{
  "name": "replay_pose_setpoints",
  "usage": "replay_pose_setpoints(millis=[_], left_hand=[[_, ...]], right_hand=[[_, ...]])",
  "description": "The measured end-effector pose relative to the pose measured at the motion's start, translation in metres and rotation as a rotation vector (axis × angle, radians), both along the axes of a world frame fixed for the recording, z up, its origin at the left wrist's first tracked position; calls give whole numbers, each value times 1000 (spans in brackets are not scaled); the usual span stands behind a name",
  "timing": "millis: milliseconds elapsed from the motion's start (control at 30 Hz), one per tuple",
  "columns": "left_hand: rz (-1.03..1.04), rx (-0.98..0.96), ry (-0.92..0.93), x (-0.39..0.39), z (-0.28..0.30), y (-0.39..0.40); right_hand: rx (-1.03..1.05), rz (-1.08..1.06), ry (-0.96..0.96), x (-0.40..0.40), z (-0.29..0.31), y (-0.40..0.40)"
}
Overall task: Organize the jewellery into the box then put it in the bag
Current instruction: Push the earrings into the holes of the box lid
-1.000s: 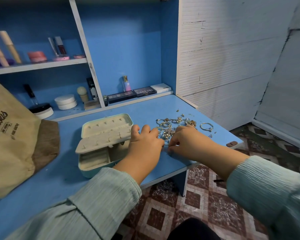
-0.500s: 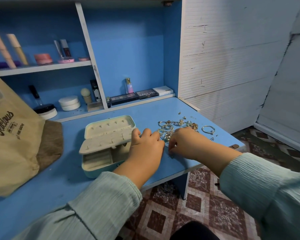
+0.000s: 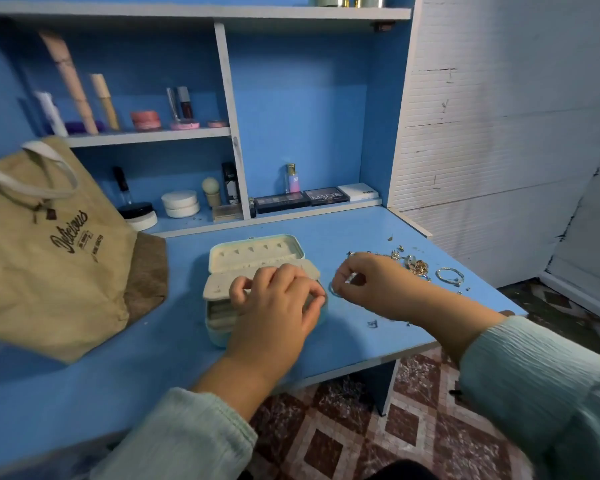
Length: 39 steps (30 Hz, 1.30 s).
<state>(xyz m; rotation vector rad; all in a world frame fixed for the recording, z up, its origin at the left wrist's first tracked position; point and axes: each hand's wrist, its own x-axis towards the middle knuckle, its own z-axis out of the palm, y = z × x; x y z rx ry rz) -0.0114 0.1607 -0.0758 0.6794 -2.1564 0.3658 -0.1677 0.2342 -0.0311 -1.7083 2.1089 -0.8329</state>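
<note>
So the jewellery pile (image 3: 414, 265) is sitting on the right end of the desk (image 3: 174, 358), mostly behind your right hand (image 3: 371, 285), with a loose bangle (image 3: 449, 275) just beside it and a few tiny bits (image 3: 373, 323) scattered nearer the front edge. Your right hand has its fingers curled in and looks like it's pinching a small ring (image 3: 335, 289) between thumb and fingertips, lifted a little off the desk. Your left hand (image 3: 278, 299) is resting over the open box (image 3: 257, 271), fingers curled down onto the padded insert; can't tell if it's actually got hold of anything small or is just steadying the tray.

Progress-wise I'd say you're early on. The slots I can see in the box lid look unfilled, nearly all the pieces are out on the desk, and the box isn't closed, so the bag (image 3: 49, 244) step is a way off. The bag is standing well apart on the left, leaning against the shelf unit.

Watch the edges: the pile is close to the desk's right edge and the small bits are near the front lip, with tiled floor below. There's open desk between the box and the bag, plenty of room to slide the box over later.
</note>
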Motion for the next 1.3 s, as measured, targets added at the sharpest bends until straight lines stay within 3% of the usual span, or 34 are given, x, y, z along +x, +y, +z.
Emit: replay_pose_setpoints(millis=[233, 467, 667, 1300], left_hand=[[32, -16, 95, 34, 0, -10], [-53, 112, 177, 46, -4, -48], [0, 84, 218, 41, 7, -69], [41, 42, 106, 25, 11, -131]], right_hand=[[-126, -80, -318, 19, -5, -12], [-270, -110, -440, 30, 2, -25], [-351, -131, -527, 27, 6, -47], [-433, -242, -893, 22, -4, -105]])
